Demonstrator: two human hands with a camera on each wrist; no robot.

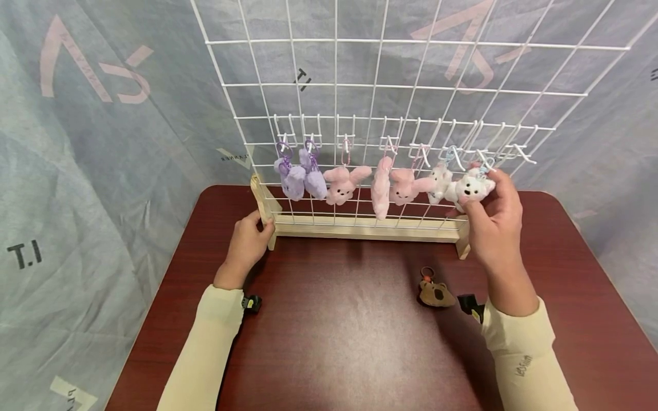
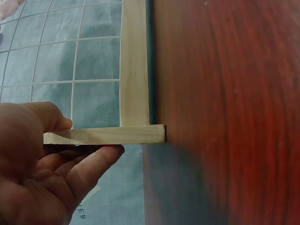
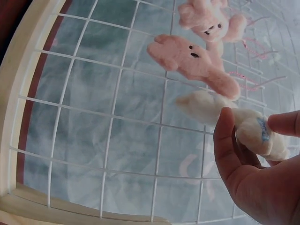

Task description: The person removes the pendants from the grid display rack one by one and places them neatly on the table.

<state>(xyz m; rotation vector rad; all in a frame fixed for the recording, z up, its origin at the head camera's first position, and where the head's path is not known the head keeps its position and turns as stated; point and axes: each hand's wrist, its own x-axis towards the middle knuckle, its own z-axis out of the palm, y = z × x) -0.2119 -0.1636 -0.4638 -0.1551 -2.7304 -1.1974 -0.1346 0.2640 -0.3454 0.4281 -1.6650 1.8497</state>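
Note:
My left hand [image 1: 247, 245] grips the wooden side piece [image 1: 263, 201] of a white wire grid rack [image 1: 336, 84]; in the left wrist view its thumb and fingers lie on opposite faces of that wood [image 2: 108, 135]. At the right end, my right hand [image 1: 497, 231] holds a white plush keychain [image 1: 475, 187] with a dark nose, hanging by a light blue strap near a hook. The right wrist view shows the same white plush [image 3: 253, 133] between thumb and fingers. Beside it hangs a second white plush [image 1: 438, 181]. Whether the held one's ring is on its hook, I cannot tell.
Further left on hooks hang pink bunny plushes [image 1: 341, 185] and purple plushes [image 1: 315, 180]. A brown bear-head keychain [image 1: 434, 294] lies on the dark red table [image 1: 334, 319]. The rack's wooden base bar [image 1: 360, 230] crosses the table; grey sheeting [image 1: 103, 188] stands behind.

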